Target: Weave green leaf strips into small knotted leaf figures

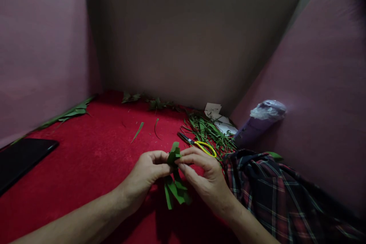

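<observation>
Both hands meet around a folded green leaf piece [173, 154] above the red cloth [108, 167]. My left hand [147, 171] pinches it from the left between thumb and fingers. From the right, my right hand [204, 173] grips its edge with thumb and fingertips. Several green strips [175, 190] hang below the hands, with cut ends pointing down. Just beyond my right hand lie scissors [200, 145] with yellow handles and dark blades, resting beside a heap of thin leaf strips [214, 133].
A black flat device [25, 160] lies at the left. Long leaves [76, 112] line the left wall. White papers [221, 120] and a purple container [254, 126] topped with clear plastic stand at the right, behind plaid fabric [274, 190]. Leaf scraps [158, 103] lie by the back panel.
</observation>
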`<state>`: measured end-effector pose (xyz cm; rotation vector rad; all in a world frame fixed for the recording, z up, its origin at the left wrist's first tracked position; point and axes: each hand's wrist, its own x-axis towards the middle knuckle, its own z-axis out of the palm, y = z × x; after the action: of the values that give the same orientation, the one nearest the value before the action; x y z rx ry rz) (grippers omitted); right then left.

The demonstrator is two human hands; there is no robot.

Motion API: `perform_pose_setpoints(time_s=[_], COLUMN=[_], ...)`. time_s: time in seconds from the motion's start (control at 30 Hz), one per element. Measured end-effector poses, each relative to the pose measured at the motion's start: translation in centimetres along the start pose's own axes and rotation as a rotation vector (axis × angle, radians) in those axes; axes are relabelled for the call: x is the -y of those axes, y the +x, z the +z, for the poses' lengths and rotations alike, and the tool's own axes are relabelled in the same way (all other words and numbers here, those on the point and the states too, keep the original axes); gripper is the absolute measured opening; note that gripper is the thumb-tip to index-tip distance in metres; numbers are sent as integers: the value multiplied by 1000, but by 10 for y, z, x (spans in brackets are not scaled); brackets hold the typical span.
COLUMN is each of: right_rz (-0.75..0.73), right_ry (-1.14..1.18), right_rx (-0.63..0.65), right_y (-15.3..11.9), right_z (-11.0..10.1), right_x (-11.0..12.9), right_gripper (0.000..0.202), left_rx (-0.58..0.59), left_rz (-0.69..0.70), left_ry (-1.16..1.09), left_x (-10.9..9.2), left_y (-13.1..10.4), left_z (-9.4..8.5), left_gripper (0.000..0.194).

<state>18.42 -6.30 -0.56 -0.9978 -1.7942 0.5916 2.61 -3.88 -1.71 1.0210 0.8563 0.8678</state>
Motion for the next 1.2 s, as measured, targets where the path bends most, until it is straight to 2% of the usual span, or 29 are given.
perform_pose_setpoints(time_s=[0.1, 0.53, 0.73, 1.2], right_rz=[39, 248, 216, 154], right_ry=[35, 211, 115, 30], right_rx=[-61, -154, -233, -237], right_y=[1, 0, -4, -7], right_z=[-1, 1, 5, 8], right_x=[-1, -6, -7, -9], right_gripper=[14, 8, 5, 5], left_rx=[-20, -23, -51, -86], left_rz=[-9, -16, -20, -30], left_ry=[10, -22, -21, -40], left_x=[-1, -1, -3, -3], left_y=[0, -2, -2, -2], left_z=[1, 0, 3, 3], left_gripper=[8, 12, 7, 13])
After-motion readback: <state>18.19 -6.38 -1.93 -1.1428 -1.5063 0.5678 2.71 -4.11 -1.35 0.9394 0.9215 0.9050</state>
